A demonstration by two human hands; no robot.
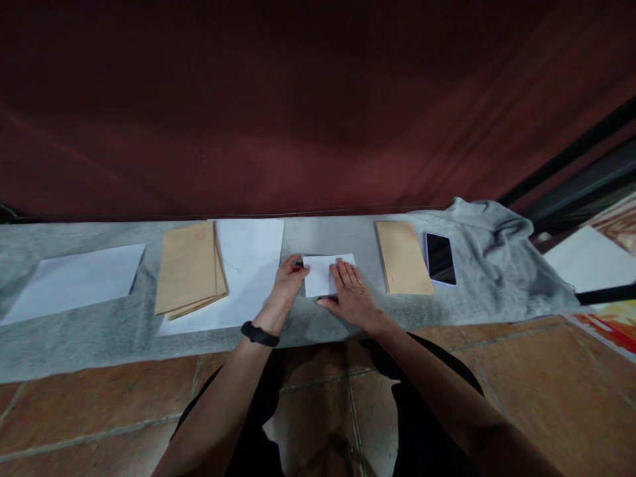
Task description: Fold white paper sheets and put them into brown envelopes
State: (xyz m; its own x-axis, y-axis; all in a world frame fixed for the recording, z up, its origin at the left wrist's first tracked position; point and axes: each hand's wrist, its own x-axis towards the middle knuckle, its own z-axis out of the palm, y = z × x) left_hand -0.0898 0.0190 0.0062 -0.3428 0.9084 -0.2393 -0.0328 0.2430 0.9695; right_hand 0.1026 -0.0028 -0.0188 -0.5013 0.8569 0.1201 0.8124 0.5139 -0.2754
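Observation:
A small white rectangle of folded paper [318, 275] lies on the grey cloth in front of me. At its left edge my left hand [288, 281] has the paper between thumb and fingers. My right hand [352, 295] rests flat on the paper's right part, fingers stretched out and covering some of it. To the left, brown envelopes [186, 268] lie in a stack on large white sheets [253, 265]. Another brown envelope [405, 258] lies to the right of my right hand.
A phone [440, 259] lies beside the right envelope. More white paper [79, 278] is at the far left. The grey cloth [477, 271] is bunched at its right end. A dark red upright surface [318, 132] stands behind, and brown floor tiles [119, 404] lie in front.

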